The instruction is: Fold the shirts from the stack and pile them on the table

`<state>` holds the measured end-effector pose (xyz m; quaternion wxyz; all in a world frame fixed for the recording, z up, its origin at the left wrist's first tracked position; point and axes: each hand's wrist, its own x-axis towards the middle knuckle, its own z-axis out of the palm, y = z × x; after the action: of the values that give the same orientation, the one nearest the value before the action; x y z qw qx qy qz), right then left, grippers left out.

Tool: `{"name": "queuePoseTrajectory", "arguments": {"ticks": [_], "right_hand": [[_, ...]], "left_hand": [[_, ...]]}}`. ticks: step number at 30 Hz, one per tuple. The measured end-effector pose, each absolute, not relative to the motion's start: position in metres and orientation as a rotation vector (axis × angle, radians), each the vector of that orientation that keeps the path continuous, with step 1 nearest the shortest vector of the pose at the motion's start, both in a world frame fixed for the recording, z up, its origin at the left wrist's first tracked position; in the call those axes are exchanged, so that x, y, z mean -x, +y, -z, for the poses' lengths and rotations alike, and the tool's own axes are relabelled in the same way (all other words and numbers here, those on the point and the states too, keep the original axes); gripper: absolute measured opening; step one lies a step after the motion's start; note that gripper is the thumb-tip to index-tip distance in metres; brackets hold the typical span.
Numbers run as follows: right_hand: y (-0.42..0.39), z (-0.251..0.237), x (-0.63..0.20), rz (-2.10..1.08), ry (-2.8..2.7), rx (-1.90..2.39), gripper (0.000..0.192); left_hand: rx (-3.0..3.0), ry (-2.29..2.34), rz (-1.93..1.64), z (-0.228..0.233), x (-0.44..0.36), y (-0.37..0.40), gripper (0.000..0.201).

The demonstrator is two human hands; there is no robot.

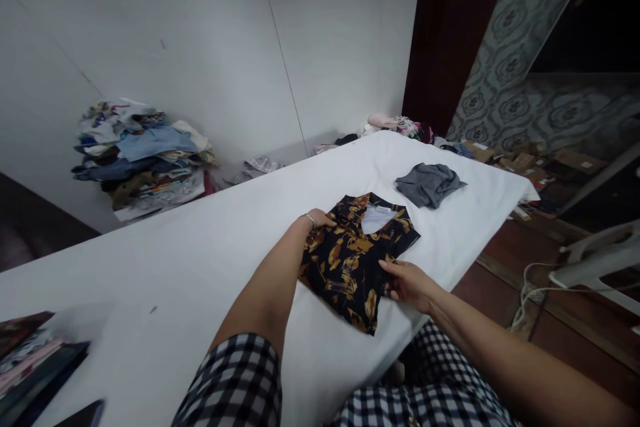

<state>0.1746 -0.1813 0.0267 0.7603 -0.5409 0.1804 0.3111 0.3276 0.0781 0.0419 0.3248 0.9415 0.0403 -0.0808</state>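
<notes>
A black shirt (345, 260) with a yellow and brown leaf print lies spread on the white-covered table (210, 280). Its collar points away from me, and a white label shows inside the neck. My left hand (323, 219), with a bracelet at the wrist, is closed on the shirt's left shoulder area. At the right side edge, below the sleeve, my right hand (404, 281) pinches the fabric between thumb and fingers. Some of the right fingertips are hidden behind the cloth. Beyond the shirt rests a crumpled grey garment (430, 185).
A tall pile of clothes (145, 153) stands beyond the table's far edge at left. Folded garments (40, 367) lie at the near left, beside a dark flat object (83, 415). More clothes (395, 125) sit past the far end. A white plastic chair (600, 260) stands at right.
</notes>
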Motion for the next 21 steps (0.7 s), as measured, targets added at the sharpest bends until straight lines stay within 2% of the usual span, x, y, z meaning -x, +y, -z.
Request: {"name": "queuePoseTrajectory", "arguments": {"ticks": [4,9,12,17,19,21], "right_hand": [[-0.18,-0.026,-0.174,-0.584,0.335,1.196,0.025],[-0.19,-0.041,-0.192,-0.434,0.221,1.326,0.027],[-0.191,-0.069,-0.228,-0.314,0.105,1.403,0.031],[-0.183,-0.126,-0.301,0.02,-0.18,1.505,0.031],[-0.182,-0.134,-0.315,0.102,-0.29,1.537,0.03],[-0.184,-0.125,-0.314,0.093,-0.374,1.624,0.029]], "left_hand": [[-2.347,0.1,0.334,-0.058,-0.321,0.078,0.019],[-1.933,0.132,0.331,-0.092,-0.304,0.089,0.026],[-1.791,0.114,0.124,-0.12,-0.304,0.102,0.034],[-1.733,-0.015,-0.443,-0.184,-0.3,0.13,0.044],[-1.786,-0.04,-0.55,-0.198,-0.28,0.138,0.046],[-1.921,-0.01,-0.552,-0.192,-0.246,0.141,0.044]]}}
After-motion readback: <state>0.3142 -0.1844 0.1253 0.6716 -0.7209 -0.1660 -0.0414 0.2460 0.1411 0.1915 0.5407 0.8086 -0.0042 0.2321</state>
